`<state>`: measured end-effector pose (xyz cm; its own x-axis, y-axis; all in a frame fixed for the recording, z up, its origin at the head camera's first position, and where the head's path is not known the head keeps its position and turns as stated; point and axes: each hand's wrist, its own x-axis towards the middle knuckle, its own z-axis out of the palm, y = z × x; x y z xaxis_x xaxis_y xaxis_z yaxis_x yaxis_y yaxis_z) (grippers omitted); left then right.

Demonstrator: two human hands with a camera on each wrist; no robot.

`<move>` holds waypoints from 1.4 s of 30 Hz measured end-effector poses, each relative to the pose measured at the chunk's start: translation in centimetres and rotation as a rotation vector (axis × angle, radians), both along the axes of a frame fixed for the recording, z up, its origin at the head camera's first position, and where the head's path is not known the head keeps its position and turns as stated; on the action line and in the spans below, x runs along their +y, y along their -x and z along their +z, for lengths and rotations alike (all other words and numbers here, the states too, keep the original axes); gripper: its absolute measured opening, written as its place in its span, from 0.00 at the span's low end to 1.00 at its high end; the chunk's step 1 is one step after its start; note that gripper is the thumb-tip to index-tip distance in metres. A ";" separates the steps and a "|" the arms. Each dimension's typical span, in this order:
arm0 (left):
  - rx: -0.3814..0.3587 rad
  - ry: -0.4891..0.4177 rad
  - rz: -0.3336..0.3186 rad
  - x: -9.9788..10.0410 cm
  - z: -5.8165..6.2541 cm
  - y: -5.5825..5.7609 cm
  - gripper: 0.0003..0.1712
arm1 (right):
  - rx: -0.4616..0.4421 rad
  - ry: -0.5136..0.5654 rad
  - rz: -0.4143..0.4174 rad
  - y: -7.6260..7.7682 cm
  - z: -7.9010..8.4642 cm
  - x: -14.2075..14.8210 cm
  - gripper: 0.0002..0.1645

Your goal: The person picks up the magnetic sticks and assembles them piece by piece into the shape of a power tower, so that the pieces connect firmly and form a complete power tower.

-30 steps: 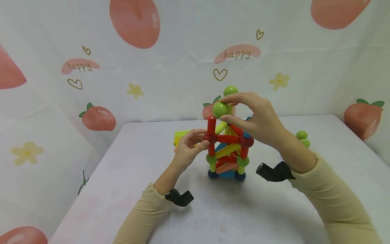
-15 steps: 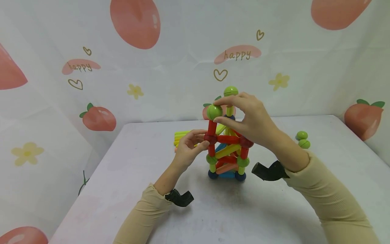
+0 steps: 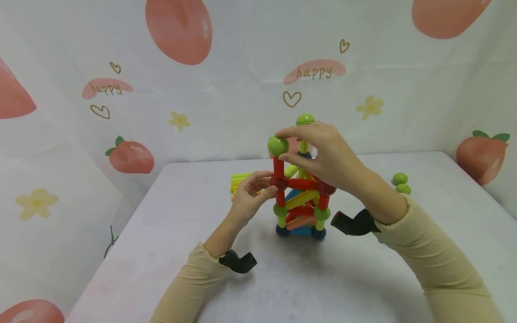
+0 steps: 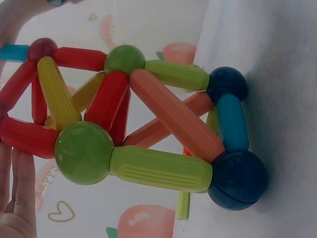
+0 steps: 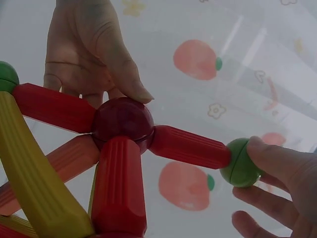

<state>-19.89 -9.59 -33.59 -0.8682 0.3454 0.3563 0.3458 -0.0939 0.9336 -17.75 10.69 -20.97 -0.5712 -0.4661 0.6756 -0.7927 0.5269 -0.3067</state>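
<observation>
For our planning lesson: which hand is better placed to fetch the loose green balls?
Probably the right hand, once it releases its green ball: the loose balls lie to the right, while the left hand, farther off, grips the red ball.

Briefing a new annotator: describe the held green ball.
On the white table stands a rod-and-ball tower. At its near left, an upright red rod is capped by the green ball, the only green one the right hand pinches.
</observation>
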 end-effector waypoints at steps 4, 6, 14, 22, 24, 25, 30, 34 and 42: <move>0.003 0.001 0.001 0.0 0.0 0.0 0.43 | 0.021 -0.003 0.013 0.1 0.0 0.0 0.23; 0.004 -0.001 0.000 0.0 0.1 0.0 0.42 | 0.028 0.004 0.016 0.0 0.1 0.1 0.24; -0.005 -0.012 0.001 0.0 0.2 -0.2 0.39 | 0.005 0.111 -0.039 -0.2 -0.2 2.4 0.22; -0.007 -0.010 -0.001 0.0 0.3 -0.2 0.44 | -0.121 0.152 -0.168 0.0 -2.1 6.8 0.14; -0.007 -0.014 -0.004 0.0 0.2 -0.2 0.44 | -0.164 0.138 -0.219 0.1 -2.9 8.2 0.14; -0.007 -0.016 -0.004 0.0 0.2 -0.2 0.44 | -0.194 0.132 -0.248 0.2 -3.3 8.9 0.14; -0.012 -0.026 -0.007 0.0 0.3 -0.3 0.40 | -0.377 0.104 -0.389 0.9 -5.4 13.1 0.17; -0.013 -0.032 -0.007 0.1 0.4 -0.4 0.40 | -0.480 0.037 -0.494 1.7 -7.5 16.6 0.21; -0.015 -0.036 -0.011 0.0 0.4 -0.4 0.40 | -0.647 -0.023 -0.584 2.8 -11.2 21.8 0.29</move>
<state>-19.47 -9.57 -33.24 -0.8698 0.3422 0.3555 0.3305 -0.1310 0.9347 -20.53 32.45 -32.21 -0.9914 0.0121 0.1303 -0.0674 0.8062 -0.5877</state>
